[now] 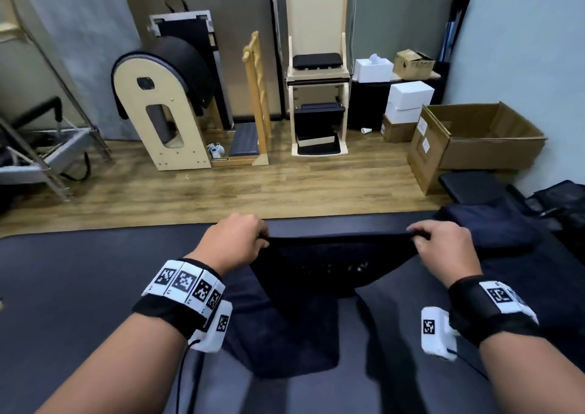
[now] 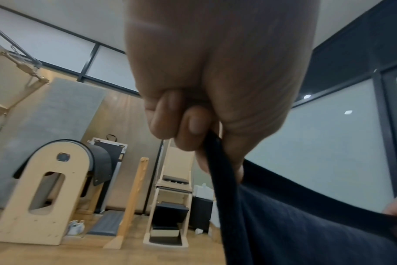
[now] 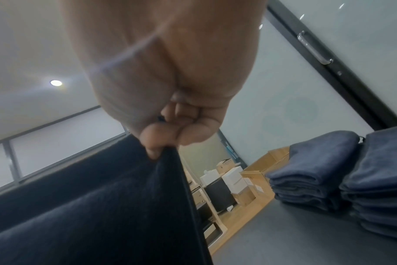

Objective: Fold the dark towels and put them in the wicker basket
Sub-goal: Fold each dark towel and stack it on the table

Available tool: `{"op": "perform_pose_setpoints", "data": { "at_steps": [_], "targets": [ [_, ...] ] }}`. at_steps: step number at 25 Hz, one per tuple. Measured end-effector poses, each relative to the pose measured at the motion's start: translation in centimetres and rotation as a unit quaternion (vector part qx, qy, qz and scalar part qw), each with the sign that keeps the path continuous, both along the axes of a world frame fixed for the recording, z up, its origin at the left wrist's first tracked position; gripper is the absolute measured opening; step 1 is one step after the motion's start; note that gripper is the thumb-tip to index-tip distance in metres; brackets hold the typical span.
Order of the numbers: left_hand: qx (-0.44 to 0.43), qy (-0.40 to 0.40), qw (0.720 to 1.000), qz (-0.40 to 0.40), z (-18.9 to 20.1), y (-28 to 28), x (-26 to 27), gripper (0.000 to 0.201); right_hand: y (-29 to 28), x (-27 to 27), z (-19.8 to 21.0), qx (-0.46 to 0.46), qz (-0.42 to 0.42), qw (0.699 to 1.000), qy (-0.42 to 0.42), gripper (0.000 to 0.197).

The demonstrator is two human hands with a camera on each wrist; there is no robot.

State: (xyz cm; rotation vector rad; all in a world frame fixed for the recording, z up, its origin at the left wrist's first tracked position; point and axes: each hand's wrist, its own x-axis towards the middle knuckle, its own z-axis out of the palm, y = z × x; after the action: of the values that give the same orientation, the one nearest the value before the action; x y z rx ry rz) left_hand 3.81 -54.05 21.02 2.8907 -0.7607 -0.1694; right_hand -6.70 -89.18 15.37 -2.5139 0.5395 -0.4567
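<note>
Left hand (image 1: 235,241): fingers (image 2: 194,125) curled, pinching the towel's top left corner
Right hand (image 1: 443,249): fingers (image 3: 163,138) curled, pinching the top right corner
Towel (image 1: 319,274): dark, held up off the tabletop (image 1: 79,287) between both hands, top edge stretched level, the rest hanging down toward the person
Long axis: the taut top edge runs left to right, from one hand straight across to the other; both hands are equally near, one at each end
Folded towels (image 3: 315,172): two stacks on the tabletop to the right, well apart from the held towel, nearer the right hand
Basket: not in view in any picture
Step, as I judge it: the towel is spread for a fold; the next move probably brings the two corners together or lays the hanging part down, so the level edge between the hands matters most
</note>
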Motion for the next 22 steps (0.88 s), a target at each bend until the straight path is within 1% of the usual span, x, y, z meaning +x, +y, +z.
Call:
{"op": "perform_pose_setpoints", "data": {
  "at_steps": [3,5,6,7,9,11,12,13,14,15,16,17,19,20,22],
  "targets": [
    [0.079,-0.011,0.996,0.036,-1.6,0.0,-0.8,0.014,0.0,0.2,-1.0,0.066,0.035,0.994,0.083,0.023],
    [0.104,0.015,0.993,0.059,-2.6,0.5,-0.4,0.010,0.4,0.7,-2.1,0.112,0.053,0.983,0.134,0.027],
    [0.097,0.042,0.992,0.076,-3.0,0.8,0.0,0.005,0.7,0.8,-2.5,0.128,0.059,0.977,0.160,0.027],
    [0.077,0.071,0.990,0.097,-3.5,1.1,0.7,0.005,0.9,1.2,-2.9,0.139,0.067,0.970,0.187,0.026],
    [0.005,0.132,0.980,0.150,-4.6,1.3,2.2,0.014,0.9,2.1,-3.1,0.150,0.089,0.955,0.242,0.024],
    [-0.096,0.193,0.955,0.204,-5.3,1.0,3.5,0.006,0.7,3.5,-2.6,0.152,0.125,0.934,0.298,0.024],
    [-0.128,0.199,0.945,0.223,-5.4,0.8,4.1,0.005,0.8,4.3,-2.2,0.152,0.133,0.928,0.312,0.024],
    [-0.159,0.190,0.939,0.237,-5.1,0.7,5.1,0.007,1.1,5.5,-1.8,0.165,0.126,0.927,0.311,0.022],
    [-0.174,0.165,0.941,0.239,-4.6,0.7,6.5,0.007,1.5,7.2,-1.1,0.201,0.103,0.929,0.294,0.019],
    [-0.176,0.140,0.946,0.233,-3.9,0.5,7.8,0.009,1.9,8.9,-0.3,0.247,0.074,0.931,0.259,0.017],
    [-0.167,0.104,0.955,0.222,-2.6,0.3,9.7,0.012,2.3,11.2,0.8,0.273,0.050,0.938,0.208,0.017],
    [-0.161,0.058,0.964,0.205,-0.6,0.1,11.4,0.016,2.5,13.6,2.3,0.275,0.028,0.951,0.142,0.018],
    [-0.173,-0.060,0.967,0.175,4.9,0.0,15.2,0.023,2.8,18.3,7.6,0.208,0.005,0.978,-0.014,0.020],
    [-0.185,-0.126,0.961,0.163,8.5,0.1,16.6,0.026,3.1,19.9,11.0,0.156,0.008,0.985,-0.077,0.019],
    [-0.221,-0.252,0.932,0.137,15.0,0.9,18.4,0.031,3.8,21.2,17.6,0.094,0.011,0.980,-0.173,0.019]
  ]
}}
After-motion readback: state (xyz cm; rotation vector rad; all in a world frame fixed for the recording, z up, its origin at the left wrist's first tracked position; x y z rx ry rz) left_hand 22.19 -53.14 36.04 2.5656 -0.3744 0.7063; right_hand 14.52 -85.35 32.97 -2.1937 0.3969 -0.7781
